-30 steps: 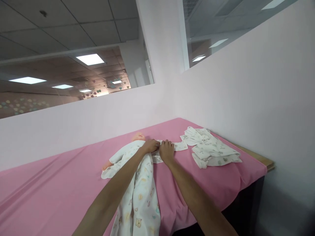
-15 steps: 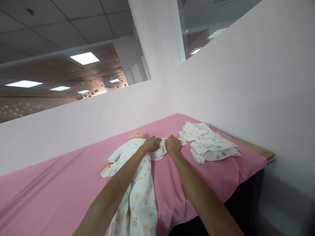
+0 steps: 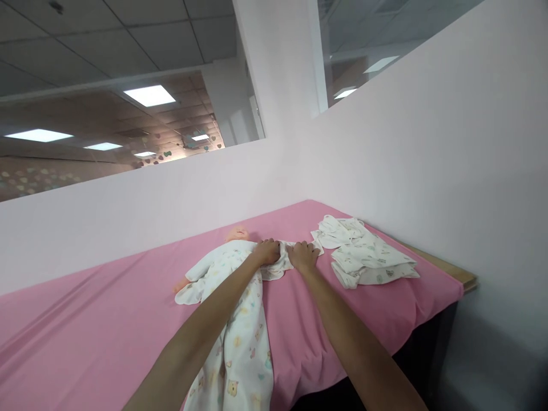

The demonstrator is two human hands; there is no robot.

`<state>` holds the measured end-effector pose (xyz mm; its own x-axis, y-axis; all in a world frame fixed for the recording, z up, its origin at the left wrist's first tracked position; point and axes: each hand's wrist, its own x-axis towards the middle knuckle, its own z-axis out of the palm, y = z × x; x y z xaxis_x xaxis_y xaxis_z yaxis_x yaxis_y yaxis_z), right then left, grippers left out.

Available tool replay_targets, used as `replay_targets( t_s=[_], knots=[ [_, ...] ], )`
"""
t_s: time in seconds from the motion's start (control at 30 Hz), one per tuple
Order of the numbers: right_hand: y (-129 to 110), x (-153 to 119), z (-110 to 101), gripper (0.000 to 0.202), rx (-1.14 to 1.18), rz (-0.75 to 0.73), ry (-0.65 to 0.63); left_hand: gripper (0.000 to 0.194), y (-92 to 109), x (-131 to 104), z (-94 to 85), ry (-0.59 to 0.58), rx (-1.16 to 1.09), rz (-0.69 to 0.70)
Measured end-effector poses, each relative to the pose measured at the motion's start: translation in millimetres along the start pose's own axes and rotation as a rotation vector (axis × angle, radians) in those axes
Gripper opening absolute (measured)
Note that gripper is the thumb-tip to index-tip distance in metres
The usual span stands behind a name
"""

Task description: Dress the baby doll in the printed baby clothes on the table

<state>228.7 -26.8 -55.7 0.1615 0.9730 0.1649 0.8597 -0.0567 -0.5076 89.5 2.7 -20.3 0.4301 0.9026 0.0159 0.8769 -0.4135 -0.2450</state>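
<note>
A baby doll lies on its back in a long white garment printed with small animals. Its sleeve on the right side is stretched out and bunched. My left hand is closed around this sleeve near the shoulder. Closer to the cuff, my right hand grips the same sleeve, its fingers bent over the cloth. The doll's other arm points out to the left, its small hand showing past the cuff. Whatever lies inside the gripped sleeve is hidden.
A crumpled pile of white printed baby clothes lies just right of my right hand. Everything rests on a pink cloth over a table, whose wooden edge shows at right. White walls meet behind, with windows above.
My right hand has loosened from a tight fist, its fingers now flatter over the sleeve. My left hand stays nearly in place. The view has tilted slightly.
</note>
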Motion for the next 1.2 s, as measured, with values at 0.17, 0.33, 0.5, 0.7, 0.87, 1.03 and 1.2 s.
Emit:
replay_targets(
  t_s=[0.17,0.33,0.5,0.7,0.87,1.03,1.2],
  knots=[
    [-3.8,-0.3,3.2,0.06,0.002,-0.018,-0.006,0.026,5.8,4.0,-1.7,0.014,-0.029,-0.014],
    [-9.5,-3.9,3.1,0.053,0.034,-0.028,0.002,0.029,4.0,3.1,-6.5,0.061,-0.052,-0.074],
    [-15.0,-6.3,8.6,0.039,-0.009,-0.072,0.089,0.035,3.3,2.2,-11.1,0.081,-0.061,-0.111],
    [-17.9,-3.7,12.8,0.032,0.076,-0.06,0.105,0.035,6.9,0.7,-13.0,0.09,-0.058,-0.103],
    [-7.3,9.3,9.9,0.028,0.22,0.003,0.097,0.035,0.8,-2.1,-15.6,0.084,-0.086,-0.1],
    [8.1,27.1,9.6,0.033,0.39,0.048,0.089,0.044,-16.6,-2.9,-18.8,0.076,-0.149,-0.102],
    [14.9,36.8,11.8,0.035,0.45,0.065,0.094,0.04,-30.3,-1.1,-18.1,0.061,-0.238,-0.058]
  ],
)
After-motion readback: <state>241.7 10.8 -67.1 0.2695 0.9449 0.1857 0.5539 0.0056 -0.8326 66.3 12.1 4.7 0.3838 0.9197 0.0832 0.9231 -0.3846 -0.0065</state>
